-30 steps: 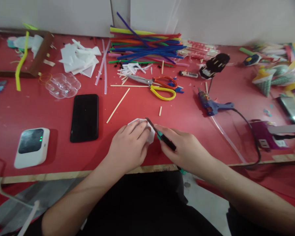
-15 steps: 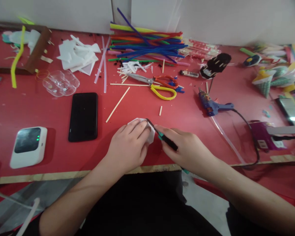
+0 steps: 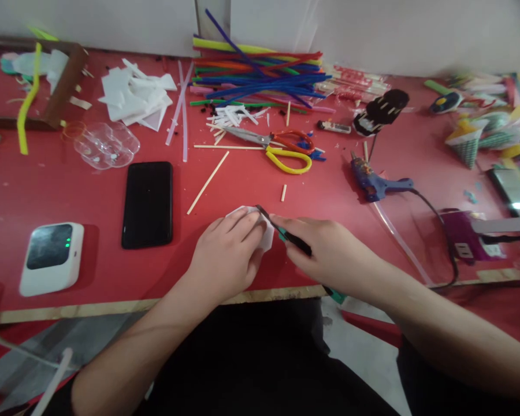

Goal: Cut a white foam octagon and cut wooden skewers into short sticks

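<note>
A small white piece of card or foam sheet (image 3: pixel 267 238) with angled corners lies on the red table close to its front edge. My left hand (image 3: pixel 229 245) covers most of it, its fingers bent close together and holding it down. My right hand (image 3: pixel 329 248) is wrapped around a black and green utility knife (image 3: pixel 297 241). The dark blade reaches the far right edge of the white piece, beside my left fingertips. Past the hand, the green tail of the handle sticks out over the table edge.
A black phone (image 3: pixel 147 205) and a white device (image 3: pixel 52 259) lie to the left. Beyond my hands are open scissors (image 3: pixel 288 151), wooden sticks (image 3: pixel 208 182) and a pile of pipe cleaners (image 3: pixel 260 75). A corded glue gun (image 3: pixel 377 182) rests on the right.
The knife has tilted slightly in my right hand, and more of its green tail shows below the hand. My left hand stays on the white piece.
</note>
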`<state>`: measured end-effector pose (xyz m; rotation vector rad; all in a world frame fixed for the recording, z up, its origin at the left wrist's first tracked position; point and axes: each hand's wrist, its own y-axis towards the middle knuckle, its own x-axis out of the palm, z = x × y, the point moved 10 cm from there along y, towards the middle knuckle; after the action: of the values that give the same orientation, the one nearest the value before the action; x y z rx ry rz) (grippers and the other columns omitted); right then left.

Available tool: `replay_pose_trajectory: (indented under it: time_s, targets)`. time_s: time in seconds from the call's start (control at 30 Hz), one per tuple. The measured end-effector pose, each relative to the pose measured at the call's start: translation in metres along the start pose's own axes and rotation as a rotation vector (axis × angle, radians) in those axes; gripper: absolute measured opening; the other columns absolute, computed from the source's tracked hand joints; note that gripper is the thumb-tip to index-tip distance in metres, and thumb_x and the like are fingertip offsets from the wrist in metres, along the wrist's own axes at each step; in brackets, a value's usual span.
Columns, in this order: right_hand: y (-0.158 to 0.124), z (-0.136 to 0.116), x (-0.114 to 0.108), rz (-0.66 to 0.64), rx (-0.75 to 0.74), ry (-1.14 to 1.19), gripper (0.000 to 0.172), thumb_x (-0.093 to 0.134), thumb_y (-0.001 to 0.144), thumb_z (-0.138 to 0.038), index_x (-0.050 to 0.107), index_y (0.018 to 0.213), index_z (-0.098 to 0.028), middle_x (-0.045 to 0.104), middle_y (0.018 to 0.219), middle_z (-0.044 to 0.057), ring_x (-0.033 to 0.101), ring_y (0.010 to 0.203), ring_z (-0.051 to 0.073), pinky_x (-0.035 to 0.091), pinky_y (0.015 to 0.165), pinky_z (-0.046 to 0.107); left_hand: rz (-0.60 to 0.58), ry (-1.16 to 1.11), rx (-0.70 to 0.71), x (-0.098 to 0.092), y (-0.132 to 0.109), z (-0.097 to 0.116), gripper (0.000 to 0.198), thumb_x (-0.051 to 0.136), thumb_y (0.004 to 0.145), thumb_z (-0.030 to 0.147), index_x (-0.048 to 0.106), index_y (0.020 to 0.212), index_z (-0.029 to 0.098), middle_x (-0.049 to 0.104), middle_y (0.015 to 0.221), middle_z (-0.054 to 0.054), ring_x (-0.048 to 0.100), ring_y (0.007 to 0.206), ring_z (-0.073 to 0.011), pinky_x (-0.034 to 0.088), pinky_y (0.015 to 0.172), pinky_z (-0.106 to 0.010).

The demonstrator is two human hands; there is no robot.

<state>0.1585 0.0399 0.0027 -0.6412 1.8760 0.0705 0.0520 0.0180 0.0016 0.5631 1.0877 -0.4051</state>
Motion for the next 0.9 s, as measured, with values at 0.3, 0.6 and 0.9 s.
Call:
replay_pose_trajectory:
  time_s: [0.3, 0.6, 0.9]
  targets:
    - [0.006, -0.013, -0.002, -0.107, -0.088, -0.078, 0.04, 0.048, 0.09, -0.014, 0.068, 0.125, -0.017, 0.075, 0.085, 0.005, 0.065, 0.068, 0.016, 0.045, 0.063, 0.025, 0.007, -0.001, -0.049, 0.0, -0.001, -0.006, 0.039, 0.06, 0.093, 0.025, 0.061, 0.131, 0.015, 0.063, 0.143, -0.012, 0.056, 0.135, -0.0317, 0.053, 0.107, -0.05]
    - [-0.001, -0.012, -0.001, -0.113, -0.074, -0.042, 0.048, 0.047, 0.088, -0.011, 0.063, 0.133, -0.018, 0.073, 0.081, 0.004, 0.063, 0.068, 0.016, 0.043, 0.063, 0.026, -0.021, -0.058, -0.107, 0.002, -0.004, -0.008, 0.042, 0.059, 0.092, 0.023, 0.058, 0.134, 0.017, 0.06, 0.146, -0.011, 0.054, 0.137, -0.0326, 0.052, 0.108, -0.052]
    - [-0.022, -0.008, 0.002, -0.091, -0.09, -0.008, 0.052, 0.047, 0.09, -0.012, 0.06, 0.139, -0.019, 0.075, 0.086, 0.004, 0.066, 0.07, 0.015, 0.047, 0.065, 0.026, -0.057, -0.076, -0.111, 0.005, -0.002, -0.01, 0.041, 0.059, 0.093, 0.024, 0.06, 0.134, 0.017, 0.059, 0.148, -0.011, 0.052, 0.139, -0.0323, 0.051, 0.11, -0.053]
